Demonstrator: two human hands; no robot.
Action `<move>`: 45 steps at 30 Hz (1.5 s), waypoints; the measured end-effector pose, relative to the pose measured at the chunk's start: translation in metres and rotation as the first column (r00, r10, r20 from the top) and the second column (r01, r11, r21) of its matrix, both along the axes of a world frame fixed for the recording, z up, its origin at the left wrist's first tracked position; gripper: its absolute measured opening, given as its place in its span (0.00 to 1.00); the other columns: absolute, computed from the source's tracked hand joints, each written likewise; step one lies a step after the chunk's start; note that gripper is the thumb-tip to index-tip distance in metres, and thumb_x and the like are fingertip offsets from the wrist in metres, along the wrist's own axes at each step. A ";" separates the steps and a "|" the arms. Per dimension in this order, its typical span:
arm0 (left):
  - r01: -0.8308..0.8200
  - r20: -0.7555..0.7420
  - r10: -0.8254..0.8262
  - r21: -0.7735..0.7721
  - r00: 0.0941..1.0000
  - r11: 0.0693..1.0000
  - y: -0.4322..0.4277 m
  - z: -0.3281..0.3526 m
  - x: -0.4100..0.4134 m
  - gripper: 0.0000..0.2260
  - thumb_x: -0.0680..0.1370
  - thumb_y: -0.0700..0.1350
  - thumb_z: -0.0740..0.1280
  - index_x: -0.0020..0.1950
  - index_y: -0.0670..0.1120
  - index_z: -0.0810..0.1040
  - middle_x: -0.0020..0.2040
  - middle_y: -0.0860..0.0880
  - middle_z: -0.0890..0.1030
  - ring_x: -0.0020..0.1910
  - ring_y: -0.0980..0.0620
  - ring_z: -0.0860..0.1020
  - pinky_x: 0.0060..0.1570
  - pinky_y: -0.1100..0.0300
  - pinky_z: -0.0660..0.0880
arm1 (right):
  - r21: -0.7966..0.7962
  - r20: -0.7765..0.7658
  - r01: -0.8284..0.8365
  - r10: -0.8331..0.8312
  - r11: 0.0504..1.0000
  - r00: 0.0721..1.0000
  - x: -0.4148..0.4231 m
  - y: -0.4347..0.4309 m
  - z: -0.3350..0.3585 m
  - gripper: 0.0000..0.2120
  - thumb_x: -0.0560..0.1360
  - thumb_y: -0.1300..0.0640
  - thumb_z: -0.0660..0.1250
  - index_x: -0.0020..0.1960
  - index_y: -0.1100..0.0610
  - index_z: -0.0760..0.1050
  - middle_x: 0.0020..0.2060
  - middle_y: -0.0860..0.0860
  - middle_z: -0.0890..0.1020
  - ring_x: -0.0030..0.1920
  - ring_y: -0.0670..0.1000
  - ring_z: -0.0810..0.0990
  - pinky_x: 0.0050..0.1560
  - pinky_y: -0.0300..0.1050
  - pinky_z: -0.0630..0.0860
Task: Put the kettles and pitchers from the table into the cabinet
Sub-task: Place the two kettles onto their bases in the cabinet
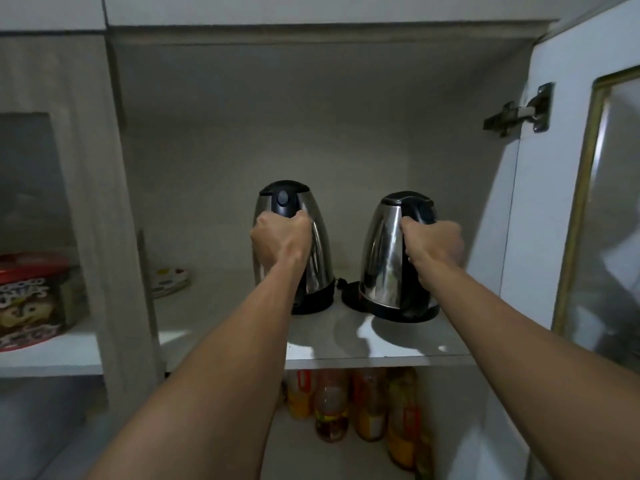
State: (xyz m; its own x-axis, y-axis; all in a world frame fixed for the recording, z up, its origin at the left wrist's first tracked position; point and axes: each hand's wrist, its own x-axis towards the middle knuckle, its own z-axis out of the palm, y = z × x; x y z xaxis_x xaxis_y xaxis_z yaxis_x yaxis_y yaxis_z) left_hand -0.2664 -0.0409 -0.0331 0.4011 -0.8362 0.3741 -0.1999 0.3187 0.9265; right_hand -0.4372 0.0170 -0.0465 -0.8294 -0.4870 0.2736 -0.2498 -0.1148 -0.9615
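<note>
Cabinet (311, 98) open, its door (540, 202) swung to the right of the frame with a hinge (519, 112) showing. On the shelf (381, 341) at centre frame stand two steel kettles, upright, near each other but apart. Left hand (280, 237) is closed round the black handle of the left kettle (318, 251); right hand (434, 245) is closed round the handle of the right kettle (384, 258). Both kettles sit on black bases; contents cannot be told. A plate (171, 280) lies at the shelf's left end. Bottles (349, 403) stand on the level below. At left frame, a neighbouring compartment holds a printed box (31, 303). Lighting dim.
</note>
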 end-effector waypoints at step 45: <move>0.116 0.116 -0.124 0.069 0.986 0.991 -0.132 -0.060 -0.051 0.12 0.71 0.44 0.63 0.50 0.39 0.77 0.44 0.41 0.81 0.40 0.39 0.82 0.39 0.51 0.82 | 0.168 -0.114 -0.137 0.158 0.976 0.981 -0.039 -0.140 -0.038 0.03 0.70 0.58 0.67 0.41 0.57 0.74 0.40 0.57 0.82 0.40 0.63 0.84 0.43 0.57 0.84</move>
State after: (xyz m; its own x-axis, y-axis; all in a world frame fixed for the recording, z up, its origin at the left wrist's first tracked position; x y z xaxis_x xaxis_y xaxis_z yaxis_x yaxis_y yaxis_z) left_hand -0.3172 -0.1728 -0.0930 0.2518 -0.8987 0.3591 -0.2741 0.2897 0.9170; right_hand -0.4760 -0.1227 -0.0845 -0.7091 -0.6470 0.2804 -0.3617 -0.0077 -0.9323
